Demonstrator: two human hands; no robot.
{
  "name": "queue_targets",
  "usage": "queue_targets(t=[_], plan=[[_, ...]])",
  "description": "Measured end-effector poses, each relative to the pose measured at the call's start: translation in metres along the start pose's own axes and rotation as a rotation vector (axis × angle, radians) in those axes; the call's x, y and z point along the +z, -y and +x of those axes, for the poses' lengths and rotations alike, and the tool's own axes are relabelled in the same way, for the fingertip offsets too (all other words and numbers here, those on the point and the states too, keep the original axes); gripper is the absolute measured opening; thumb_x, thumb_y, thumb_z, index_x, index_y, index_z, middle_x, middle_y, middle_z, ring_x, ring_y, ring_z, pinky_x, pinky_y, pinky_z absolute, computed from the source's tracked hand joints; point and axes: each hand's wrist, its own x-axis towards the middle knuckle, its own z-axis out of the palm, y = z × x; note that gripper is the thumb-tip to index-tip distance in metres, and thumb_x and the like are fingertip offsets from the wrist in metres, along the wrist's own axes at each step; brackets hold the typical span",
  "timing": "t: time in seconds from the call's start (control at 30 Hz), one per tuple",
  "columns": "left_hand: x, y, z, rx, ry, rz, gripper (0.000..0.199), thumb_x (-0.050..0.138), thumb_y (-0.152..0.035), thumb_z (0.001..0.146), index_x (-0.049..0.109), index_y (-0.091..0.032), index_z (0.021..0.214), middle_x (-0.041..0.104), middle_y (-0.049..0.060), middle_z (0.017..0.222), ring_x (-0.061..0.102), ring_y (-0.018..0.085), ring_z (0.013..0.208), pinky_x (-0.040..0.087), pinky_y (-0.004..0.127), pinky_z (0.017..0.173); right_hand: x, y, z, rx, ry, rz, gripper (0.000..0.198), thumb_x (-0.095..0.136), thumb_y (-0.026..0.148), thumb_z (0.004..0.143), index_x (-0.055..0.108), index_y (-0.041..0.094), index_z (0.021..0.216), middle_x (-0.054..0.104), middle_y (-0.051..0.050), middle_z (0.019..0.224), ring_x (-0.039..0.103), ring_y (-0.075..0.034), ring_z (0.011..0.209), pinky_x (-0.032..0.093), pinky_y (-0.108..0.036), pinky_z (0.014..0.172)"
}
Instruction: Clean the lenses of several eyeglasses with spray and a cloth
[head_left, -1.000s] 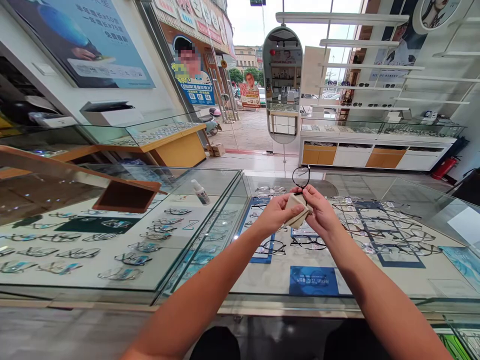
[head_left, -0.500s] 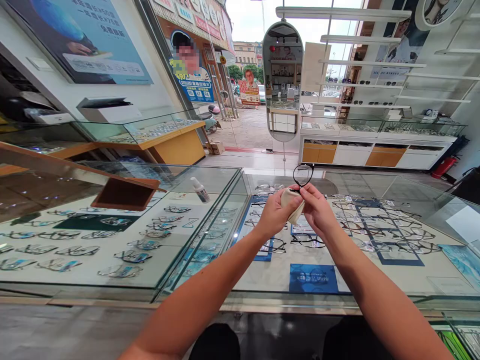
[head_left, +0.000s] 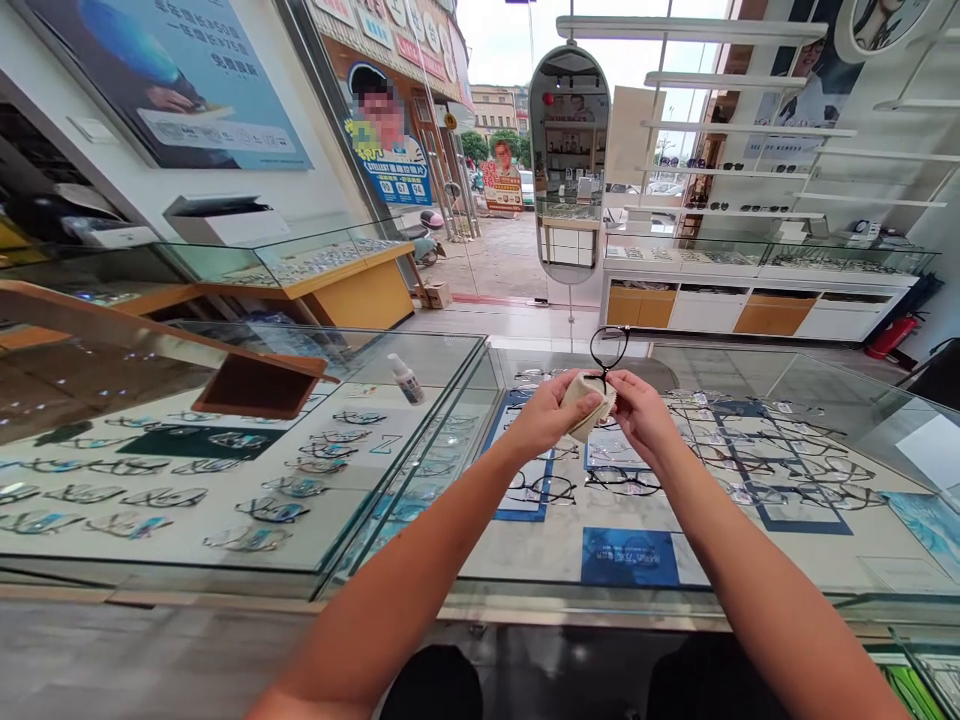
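Note:
Above the glass counter I hold a pair of dark-rimmed eyeglasses point(head_left: 609, 347), one round lens standing upright over my hands. My left hand point(head_left: 553, 410) is closed on a cream cleaning cloth point(head_left: 583, 405), which is folded about the lower part of the glasses and hides that lens. With its fingers pinched together, my right hand point(head_left: 637, 405) grips the frame near its middle, close to the cloth's edge. Below my hands, several eyeglasses point(head_left: 622, 481) lie in the display case, with a blue card point(head_left: 630, 556) near its front.
A white spray bottle point(head_left: 406, 380) stands on the left glass case, near a brown wooden-framed mirror point(head_left: 259, 385). More eyeglasses point(head_left: 270, 510) lie inside that case. A tall oval mirror point(head_left: 570, 165) stands beyond the counter. Glass edges point(head_left: 405, 465) run between the cases.
The cloth has shifted and shows more of its edge toward my right hand. My right fingers have moved slightly lower and right on the glasses. The view has shifted slightly.

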Motion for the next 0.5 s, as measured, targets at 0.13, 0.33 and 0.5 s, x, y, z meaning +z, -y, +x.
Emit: queue_targets(t=[0.13, 0.33, 0.5], plan=[[0.0010, -0.0015, -0.0019, 0.008, -0.010, 0.082, 0.066, 0.086, -0.066, 0.073, 0.070, -0.014, 0.111, 0.074, 0.006, 0.088, 0.067, 0.018, 0.076, 0.052, 0.028, 0.069, -0.0026, -0.0050, 0.0025, 0.011, -0.017, 0.012, 0.050, 0.101, 0.049, 0.043, 0.070, 0.022, 0.070, 0.062, 0.005, 0.066, 0.046, -0.009, 0.061, 0.038, -0.024, 0.057], [0.0055, -0.0040, -0.0037, 0.056, -0.115, 0.248, 0.047, 0.088, -0.056, 0.071, 0.068, -0.015, 0.083, 0.066, 0.001, 0.074, 0.057, 0.014, 0.067, 0.043, 0.024, 0.061, -0.0046, -0.0057, 0.0028, -0.019, 0.029, -0.028, 0.054, 0.102, 0.051, 0.042, 0.061, 0.022, 0.061, 0.060, 0.005, 0.063, 0.044, -0.009, 0.057, 0.038, -0.026, 0.056], [0.0068, -0.0055, -0.0037, 0.042, -0.146, 0.253, 0.047, 0.087, -0.057, 0.070, 0.069, -0.016, 0.084, 0.068, 0.002, 0.073, 0.058, 0.015, 0.066, 0.044, 0.025, 0.061, -0.0069, -0.0062, 0.0029, -0.064, 0.097, -0.117, 0.055, 0.099, 0.059, 0.049, 0.061, 0.023, 0.063, 0.056, 0.006, 0.059, 0.045, -0.011, 0.057, 0.041, -0.028, 0.059]])
